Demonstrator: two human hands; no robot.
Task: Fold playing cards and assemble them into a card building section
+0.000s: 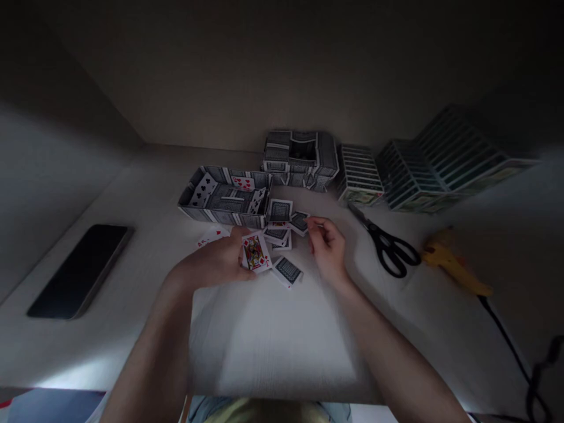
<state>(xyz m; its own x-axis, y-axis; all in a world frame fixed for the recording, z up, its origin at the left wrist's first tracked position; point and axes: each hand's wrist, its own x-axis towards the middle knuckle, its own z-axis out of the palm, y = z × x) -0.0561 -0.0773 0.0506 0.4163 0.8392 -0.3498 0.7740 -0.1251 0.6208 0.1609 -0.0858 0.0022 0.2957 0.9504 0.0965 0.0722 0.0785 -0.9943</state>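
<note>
My left hand (220, 261) is closed on a face-up jack of diamonds card (255, 252), held just above the white desk (273, 341). My right hand (328, 247) hovers to the right of it, fingers curled and pinched near a small cut card piece (300, 221). Between the two hands lie several small card pieces (287, 271), most face down. Behind them stands an open box built from playing cards (227, 197), and further back a second card structure (302, 157).
Black-handled scissors (388, 244) and a yellow glue gun (453, 264) with a black cord lie at the right. Stacked card decks (361, 174) and larger stacks (440, 161) line the back right. A dark phone (81, 270) rests at the left. Walls enclose the back and left.
</note>
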